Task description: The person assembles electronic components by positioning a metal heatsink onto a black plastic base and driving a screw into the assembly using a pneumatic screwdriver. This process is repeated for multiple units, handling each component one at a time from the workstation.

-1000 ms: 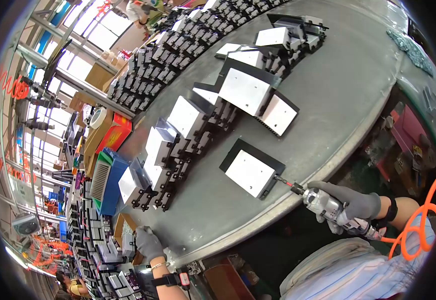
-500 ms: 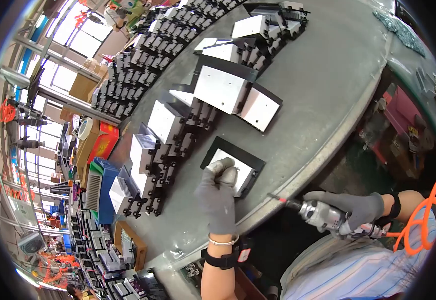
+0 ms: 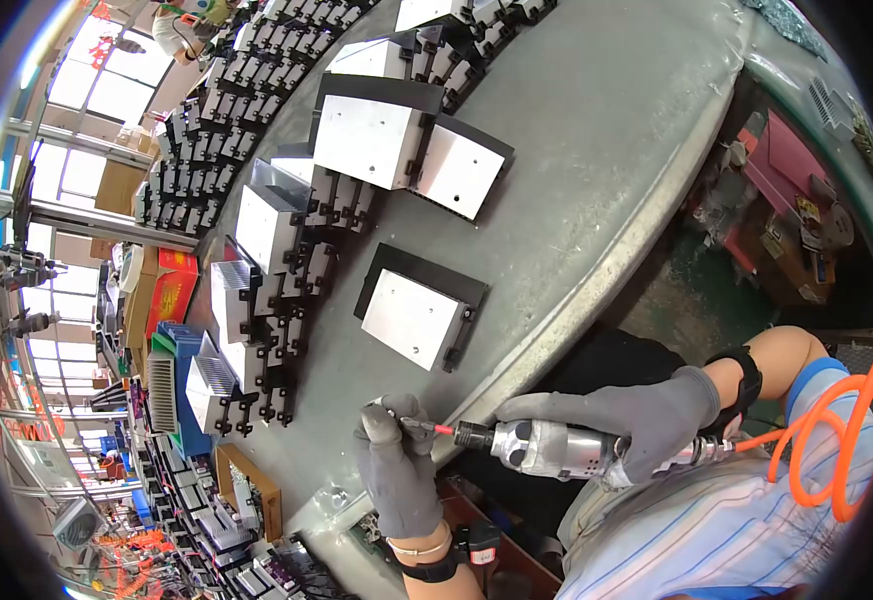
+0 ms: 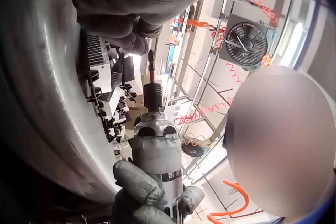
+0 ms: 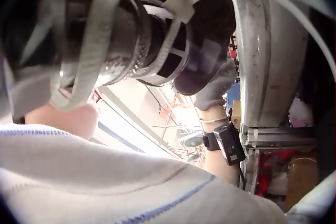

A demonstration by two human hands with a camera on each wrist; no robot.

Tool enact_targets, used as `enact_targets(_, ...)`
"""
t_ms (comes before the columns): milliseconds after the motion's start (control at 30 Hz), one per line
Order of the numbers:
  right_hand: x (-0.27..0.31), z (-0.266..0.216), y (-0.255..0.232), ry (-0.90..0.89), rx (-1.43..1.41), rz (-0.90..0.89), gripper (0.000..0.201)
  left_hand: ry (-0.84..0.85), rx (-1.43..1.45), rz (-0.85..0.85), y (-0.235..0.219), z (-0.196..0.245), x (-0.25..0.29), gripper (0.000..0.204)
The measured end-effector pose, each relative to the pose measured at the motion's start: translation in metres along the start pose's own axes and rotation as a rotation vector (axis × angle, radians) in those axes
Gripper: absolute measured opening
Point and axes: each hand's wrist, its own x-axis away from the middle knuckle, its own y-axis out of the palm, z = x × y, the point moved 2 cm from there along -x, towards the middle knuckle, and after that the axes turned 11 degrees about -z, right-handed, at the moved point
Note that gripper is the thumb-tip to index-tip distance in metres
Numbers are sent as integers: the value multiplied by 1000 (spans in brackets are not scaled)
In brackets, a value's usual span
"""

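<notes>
My gloved right hand (image 3: 646, 420) grips a silver air screwdriver (image 3: 556, 450), its bit pointing left toward my left hand (image 3: 396, 465). The gloved left fingers are curled close round the bit's tip and pinch what looks like a small screw, mostly hidden by the fingertips. In the left wrist view the bit (image 4: 152, 66) with its red band rises beside those fingers. A silver-white metal housing on a black plate (image 3: 411, 320) lies on the grey table just beyond the hands. In the right wrist view the screwdriver (image 5: 126, 40) shows blurred and close.
More silver-white housings (image 3: 371, 140) stand in rows along the table's far side. A small cardboard box (image 3: 256, 490) of metal bits sits at left, near a blue bin (image 3: 191, 390). An orange coiled air hose (image 3: 836, 440) trails from the screwdriver. The table's rounded edge (image 3: 576, 320) runs close by.
My left hand has left the cardboard box, passed over the nearest housing, and come to the bit's tip. The right hand has brought the screwdriver left, away from the housing.
</notes>
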Motion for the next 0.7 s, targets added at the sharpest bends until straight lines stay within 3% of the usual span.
enact_targets(267,-1,7,1,24,83,67,93,-11,-97,-63,-1,0,6,40)
enact_targets(333,-3,14,1,-91,-195,-35,94,14,-148,-96,-6,-1,4,35)
enact_targets(367,-2,12,2,-90,-194,-25,94,36,-146,-160,-9,-1,2,34)
enact_targets(433,1,8,7,-106,-615,-49,97,56,-144,-231,-11,-3,0,34)
enact_targets(467,4,7,8,-111,-615,-41,97,33,-93,-261,-11,-6,-1,33)
enact_targets(567,11,5,11,-94,-545,-12,96,-10,-68,-275,-3,-7,0,32)
enact_targets(633,18,3,12,139,162,107,95,-28,-97,-259,1,-4,3,32)
enact_targets(700,20,4,13,177,176,104,93,-149,-172,-225,1,-2,5,41)
